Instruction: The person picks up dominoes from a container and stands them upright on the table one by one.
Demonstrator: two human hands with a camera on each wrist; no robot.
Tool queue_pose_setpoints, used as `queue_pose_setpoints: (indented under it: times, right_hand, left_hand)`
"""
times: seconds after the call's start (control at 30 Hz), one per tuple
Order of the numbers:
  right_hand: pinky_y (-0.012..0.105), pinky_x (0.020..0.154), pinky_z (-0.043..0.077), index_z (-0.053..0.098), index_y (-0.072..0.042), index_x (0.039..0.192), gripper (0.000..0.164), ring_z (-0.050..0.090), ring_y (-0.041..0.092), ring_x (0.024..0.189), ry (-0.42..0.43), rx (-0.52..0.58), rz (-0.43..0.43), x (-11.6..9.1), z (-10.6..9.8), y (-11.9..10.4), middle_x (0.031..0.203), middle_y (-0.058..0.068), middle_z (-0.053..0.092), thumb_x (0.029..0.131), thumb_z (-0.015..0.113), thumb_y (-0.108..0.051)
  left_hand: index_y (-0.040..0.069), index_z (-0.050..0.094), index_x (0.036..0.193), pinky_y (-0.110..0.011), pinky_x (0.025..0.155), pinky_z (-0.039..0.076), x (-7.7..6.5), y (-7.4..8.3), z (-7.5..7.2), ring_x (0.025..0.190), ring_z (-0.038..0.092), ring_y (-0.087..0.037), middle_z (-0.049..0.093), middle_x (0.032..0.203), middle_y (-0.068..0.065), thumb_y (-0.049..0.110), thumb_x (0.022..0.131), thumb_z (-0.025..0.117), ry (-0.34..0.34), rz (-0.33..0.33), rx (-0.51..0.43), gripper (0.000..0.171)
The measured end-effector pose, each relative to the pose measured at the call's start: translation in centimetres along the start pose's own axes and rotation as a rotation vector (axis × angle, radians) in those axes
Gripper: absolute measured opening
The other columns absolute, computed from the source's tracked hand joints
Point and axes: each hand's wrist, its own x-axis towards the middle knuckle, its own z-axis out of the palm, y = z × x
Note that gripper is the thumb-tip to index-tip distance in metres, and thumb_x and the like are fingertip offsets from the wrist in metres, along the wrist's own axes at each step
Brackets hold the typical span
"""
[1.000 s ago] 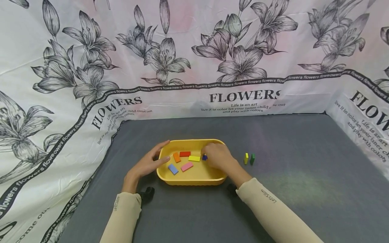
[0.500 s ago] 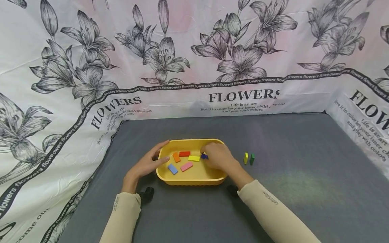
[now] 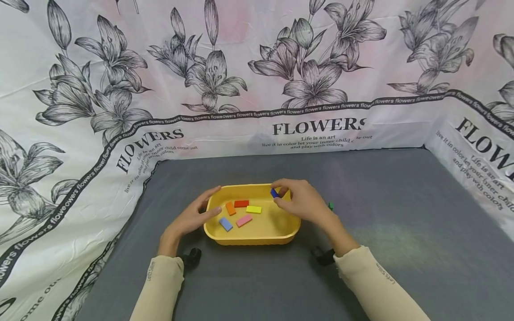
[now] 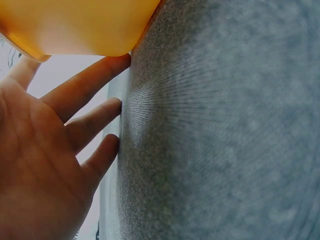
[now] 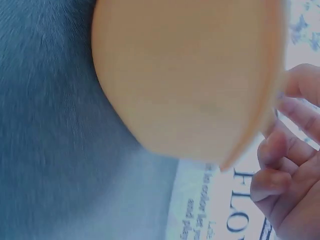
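My right hand (image 3: 307,203) pinches a small dark blue block (image 3: 275,193) above the right side of the yellow plastic tub (image 3: 257,241). In the right wrist view the tub's wall (image 5: 185,80) hides the block, and the curled fingers (image 5: 272,185) show beyond the rim. At the tub's left end my left hand (image 3: 192,218) rests with the thumb over the rim. Its other fingers (image 4: 82,87) are spread nearly straight along the outside. Inside the tub lie red (image 3: 242,203), orange (image 3: 230,208), yellow (image 3: 254,209), pink (image 3: 243,220) and light blue (image 3: 225,224) blocks.
A green block (image 3: 331,205) stands on the grey table (image 3: 257,281) right of the tub, mostly covered by the right hand. White flower-printed cloth (image 3: 225,133) hangs behind the table and at its sides.
The right hand has lifted the dark blue block from the tub's floor and moved up and right with it. It now hides the yellow block outside the tub. The left hand stays put.
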Motion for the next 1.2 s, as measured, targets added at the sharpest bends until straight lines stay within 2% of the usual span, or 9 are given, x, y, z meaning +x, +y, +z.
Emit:
queue_pose_setpoints:
  times: [0.27, 0.43, 0.6, 0.77, 1.0, 1.2]
  right_hand:
    - [0.027, 0.052, 0.046, 0.070, -0.016, 0.122, 0.030, 0.054, 0.017, 0.062, 0.101, 0.122, 0.029, -2.5, -3.5, 2.7, 0.099, 0.006, 0.076, 0.092, 0.074, -0.016]
    - [0.026, 0.057, 0.047, 0.070, -0.018, 0.122, 0.030, 0.056, 0.015, 0.066, 0.171, 0.125, 0.074, -4.4, -5.6, 5.0, 0.099, 0.006, 0.076, 0.092, 0.075, -0.016]
    - [0.027, 0.057, 0.046, 0.068, -0.017, 0.122, 0.030, 0.057, 0.014, 0.068, 0.211, 0.157, 0.108, -6.1, -7.0, 6.9, 0.103, 0.010, 0.075, 0.093, 0.075, -0.017]
    - [0.027, 0.058, 0.047, 0.067, -0.015, 0.125, 0.031, 0.061, 0.014, 0.072, 0.209, 0.211, 0.141, -7.4, -7.5, 8.5, 0.107, 0.013, 0.074, 0.095, 0.073, -0.019]
    - [0.027, 0.064, 0.051, 0.065, -0.012, 0.124, 0.030, 0.067, 0.025, 0.080, 0.181, 0.221, 0.222, -8.7, -7.6, 10.3, 0.105, 0.009, 0.073, 0.096, 0.071, -0.021]
    - [0.027, 0.064, 0.052, 0.064, -0.004, 0.125, 0.036, 0.065, 0.014, 0.081, 0.101, 0.232, 0.275, -9.2, -7.6, 11.4, 0.112, 0.018, 0.070, 0.094, 0.073, -0.020]
  left_hand:
    - [0.046, 0.028, 0.157, -0.068, 0.119, 0.028, 0.0, 0.1, 0.0, 0.144, 0.043, -0.038, 0.031, 0.167, -0.001, 0.043, 0.099, 0.062, -0.003, 0.008, 0.000, 0.068]
    - [0.046, 0.027, 0.158, -0.068, 0.118, 0.030, -0.2, 0.2, 0.0, 0.143, 0.044, -0.038, 0.031, 0.167, -0.002, 0.043, 0.099, 0.062, -0.004, -0.005, 0.014, 0.068]
    - [0.046, 0.027, 0.158, -0.068, 0.118, 0.029, -0.2, 0.3, 0.1, 0.143, 0.044, -0.037, 0.031, 0.167, -0.002, 0.044, 0.099, 0.062, -0.001, -0.022, 0.019, 0.069]
    - [0.046, 0.029, 0.157, -0.068, 0.119, 0.028, 0.0, 0.2, 0.1, 0.145, 0.042, -0.038, 0.031, 0.167, -0.001, 0.045, 0.099, 0.062, 0.006, -0.024, 0.008, 0.068]
    - [0.045, 0.029, 0.157, -0.069, 0.119, 0.027, 0.1, 0.1, 0.1, 0.146, 0.041, -0.038, 0.030, 0.167, -0.001, 0.045, 0.098, 0.063, 0.004, -0.024, 0.012, 0.068]
    - [0.043, 0.029, 0.158, -0.068, 0.119, 0.028, 0.0, 0.2, 0.1, 0.144, 0.044, -0.037, 0.032, 0.167, -0.002, 0.044, 0.099, 0.062, 0.003, -0.010, 0.010, 0.068]
